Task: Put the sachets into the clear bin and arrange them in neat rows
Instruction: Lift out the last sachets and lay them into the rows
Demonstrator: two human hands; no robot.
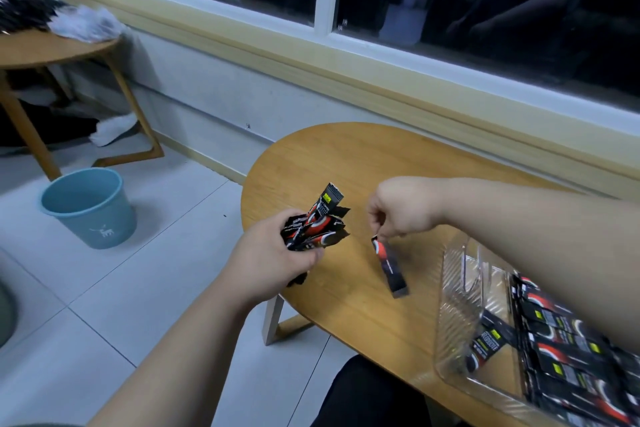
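My left hand (pixel 273 253) grips a bunch of black and red sachets (pixel 317 225) above the left end of the wooden table (pixel 346 163). To its right, my right hand (pixel 401 210) pinches the top end of a single sachet (pixel 389 265) that hangs down, its lower end at or just above the tabletop. The clear bin (pixel 460 308) sits at the lower right of the table. Several sachets (pixel 568 354) lie in rows in its right part, and one loose sachet (pixel 485 345) lies tilted beside them. My right forearm crosses over the bin.
A blue wastebasket (pixel 90 208) stands on the tiled floor to the left. Behind it is a second wooden table (pixel 52 48) with dark and white items piled on it. A window sill (pixel 311 59) and wall run along the back.
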